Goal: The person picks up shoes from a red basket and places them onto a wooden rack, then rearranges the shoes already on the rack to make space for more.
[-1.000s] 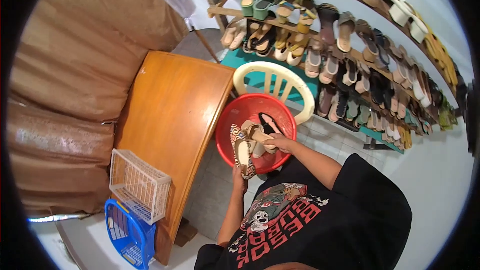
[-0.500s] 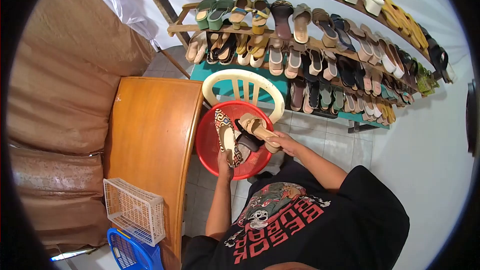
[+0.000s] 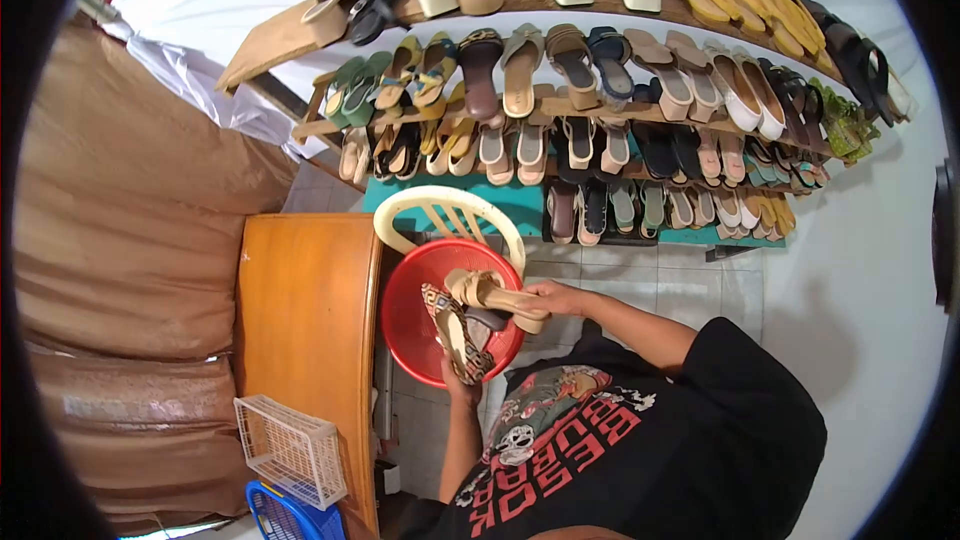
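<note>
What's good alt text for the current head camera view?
A person's left hand holds a patterned flat shoe and the right hand a beige sandal over a red basin, before a cream chair. Shelves of shoes stand behind, a wooden table at left.

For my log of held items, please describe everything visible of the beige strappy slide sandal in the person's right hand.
The beige strappy slide sandal is open-backed, with broad bands across the front, a smooth, leather-looking insole and a raised heel. The insole faces the camera. The right hand grips it towards the heel end; its strapped front points left in the picture, over the red plastic basin. Whether it touches the patterned flat shoe is unclear.
</note>
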### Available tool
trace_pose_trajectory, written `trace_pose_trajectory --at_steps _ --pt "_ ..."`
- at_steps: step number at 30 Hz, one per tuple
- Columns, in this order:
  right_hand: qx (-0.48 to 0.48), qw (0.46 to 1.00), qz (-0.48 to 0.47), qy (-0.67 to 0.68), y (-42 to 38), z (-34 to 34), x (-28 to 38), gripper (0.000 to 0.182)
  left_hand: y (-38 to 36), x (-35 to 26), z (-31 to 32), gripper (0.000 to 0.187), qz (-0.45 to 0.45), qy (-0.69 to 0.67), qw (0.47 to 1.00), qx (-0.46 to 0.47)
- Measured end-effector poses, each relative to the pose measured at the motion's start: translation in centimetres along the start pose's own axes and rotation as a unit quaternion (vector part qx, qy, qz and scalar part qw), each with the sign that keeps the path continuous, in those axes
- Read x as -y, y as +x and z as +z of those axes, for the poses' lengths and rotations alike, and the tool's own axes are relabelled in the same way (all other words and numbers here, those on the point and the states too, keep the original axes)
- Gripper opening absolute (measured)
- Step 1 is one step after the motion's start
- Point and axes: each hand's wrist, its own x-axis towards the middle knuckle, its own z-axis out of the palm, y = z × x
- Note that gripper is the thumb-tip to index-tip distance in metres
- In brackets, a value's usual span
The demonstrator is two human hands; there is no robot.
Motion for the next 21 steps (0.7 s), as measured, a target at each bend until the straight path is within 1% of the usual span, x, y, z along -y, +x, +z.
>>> trace_pose_trajectory --at_steps 2,3,4,6,7,8,10,11,12,14,15,16,17,18,19,20,21 --pt "0.031 0.997 -0.071 -0.002 -1.7 -1.6 -0.9 0.053 -0.5 1.7 1.8 0.042 -0.007 -0.01 1.0 -0.014" --pt "0.035 0.997 -0.073 0.005 -2.4 -2.4 -1.0 0.056 -0.2 2.7 2.3 0.042 -0.014 -0.018 1.0 -0.016" --pt "0.039 0.997 -0.068 0.011 -3.1 -3.1 -0.8 0.056 -0.8 3.4 3.7 0.041 -0.011 -0.018 1.0 0.004" --pt "0.066 0.991 -0.102 0.054 -4.8 -4.0 -0.4 0.043 -0.4 5.0 5.0 0.042 -0.001 -0.016 1.0 -0.008" --pt "0.055 0.993 -0.099 0.019 -5.7 -4.5 0.5 0.046 -0.4 5.3 5.3 0.045 -0.008 -0.008 1.0 0.016" --pt "0.048 0.994 -0.099 0.016 -6.3 -4.9 0.9 0.046 -0.2 5.6 5.9 0.045 -0.012 -0.008 1.0 0.023" --pt "-0.013 0.989 -0.14 -0.034 -7.5 -5.5 1.8 0.048 -0.3 5.3 8.8 0.047 0.015 0.006 0.999 0.042" --pt "-0.037 0.988 -0.15 -0.006 -8.5 -5.6 2.2 0.05 -0.5 4.8 10.6 0.047 0.016 0.007 0.998 0.057" --pt "-0.051 0.987 -0.15 0.0 -8.9 -5.8 2.0 0.05 -1.3 4.0 13.3 0.046 -0.002 -0.011 0.999 0.052" --pt "-0.045 0.977 -0.176 0.113 -9.9 -6.6 1.4 0.053 -0.2 3.7 14.0 0.043 0.013 0.016 0.996 0.091" --pt "-0.066 0.976 -0.179 0.106 -11.2 -6.8 1.6 0.055 0.7 3.5 13.8 0.042 -0.026 0.008 0.995 0.096" --pt "-0.077 0.975 -0.179 0.11 -12.5 -6.5 1.8 0.055 1.8 2.9 13.3 0.046 -0.061 -0.011 0.985 0.164" --pt "-0.104 0.963 -0.207 0.137 -13.7 -6.0 2.1 0.055 2.5 2.9 12.9 0.048 -0.044 0.017 0.984 0.175" --pt "-0.133 0.95 -0.235 0.158 -14.7 -5.9 2.2 0.054 2.8 2.7 14.2 0.049 -0.025 0.041 0.981 0.189" --pt "-0.15 0.94 -0.255 0.172 -15.5 -5.5 1.8 0.052 3.0 2.4 15.2 0.049 -0.033 0.042 0.976 0.212" --pt "-0.163 0.94 -0.252 0.163 -16.6 -5.1 1.3 0.052 3.0 2.5 16.1 0.05 -0.041 0.04 0.971 0.233" --pt "-0.195 0.931 -0.256 0.17 -17.7 -4.5 1.0 0.052 2.0 2.2 18.0 0.049 -0.031 0.068 0.963 0.261"
